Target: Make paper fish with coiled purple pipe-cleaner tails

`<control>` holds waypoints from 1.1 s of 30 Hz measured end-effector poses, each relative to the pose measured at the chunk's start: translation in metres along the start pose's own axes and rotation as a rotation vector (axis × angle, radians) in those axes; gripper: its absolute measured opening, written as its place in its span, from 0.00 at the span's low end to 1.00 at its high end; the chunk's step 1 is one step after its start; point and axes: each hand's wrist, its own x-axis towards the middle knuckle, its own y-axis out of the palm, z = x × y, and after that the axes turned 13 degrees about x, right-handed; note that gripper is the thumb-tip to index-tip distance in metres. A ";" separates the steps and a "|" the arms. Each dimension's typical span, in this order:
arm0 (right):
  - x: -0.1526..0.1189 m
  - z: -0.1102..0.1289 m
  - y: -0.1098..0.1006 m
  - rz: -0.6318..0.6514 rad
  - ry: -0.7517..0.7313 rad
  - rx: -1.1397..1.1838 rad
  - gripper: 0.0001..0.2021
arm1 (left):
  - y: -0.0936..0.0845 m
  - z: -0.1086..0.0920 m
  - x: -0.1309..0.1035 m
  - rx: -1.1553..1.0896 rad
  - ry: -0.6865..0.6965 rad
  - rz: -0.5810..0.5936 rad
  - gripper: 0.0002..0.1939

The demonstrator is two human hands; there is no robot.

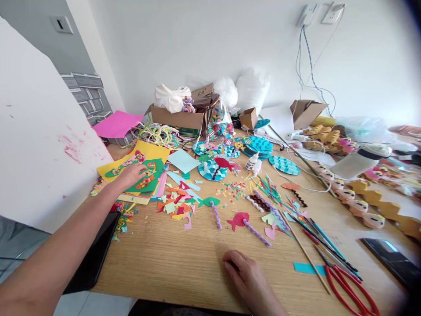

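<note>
My left hand (133,174) reaches to the far left, over a green sheet of paper (155,168) bearing small decorated paper fish (145,182). Its fingers are drawn together at the fish; whatever is between them is too small to make out. Near the front edge of the table, my right hand (245,274) rests with fingers curled and nothing visible in them. Beyond it lie a red paper fish (239,220) with a lilac twisted pipe cleaner (257,233) and a green paper fish (210,201) with a similar stem.
Red-handled scissors (347,285), brushes (329,245) and a wooden stick (305,252) lie to the right, by a phone (391,261). Paper scraps (177,202) cover the middle. A glue bottle (251,161), blue wavy discs (284,165) and a cardboard box (177,118) stand farther back.
</note>
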 end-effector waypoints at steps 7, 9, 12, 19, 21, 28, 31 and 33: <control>-0.003 -0.001 0.001 -0.007 0.009 0.011 0.11 | 0.004 -0.005 0.026 -0.058 0.039 0.050 0.12; -0.003 -0.001 0.000 -0.001 0.014 0.010 0.11 | 0.006 -0.004 0.028 -0.075 0.046 0.071 0.10; -0.003 0.000 0.000 0.000 0.021 0.002 0.11 | 0.007 -0.001 0.028 -0.092 0.047 0.088 0.08; -0.003 -0.002 0.001 -0.011 0.025 0.001 0.11 | 0.010 0.002 0.029 -0.116 0.010 0.080 0.13; -0.003 -0.002 0.002 -0.012 0.018 0.001 0.11 | 0.010 0.002 0.030 -0.117 0.005 0.083 0.12; -0.004 -0.001 0.001 -0.016 0.005 0.011 0.11 | 0.007 0.003 0.029 -0.110 -0.006 0.081 0.09; -0.003 -0.001 0.001 -0.017 0.014 0.005 0.11 | 0.007 0.005 0.026 -0.117 -0.010 0.082 0.10; -0.003 -0.001 0.001 -0.014 0.017 0.000 0.11 | 0.007 0.007 0.025 -0.120 -0.014 0.088 0.11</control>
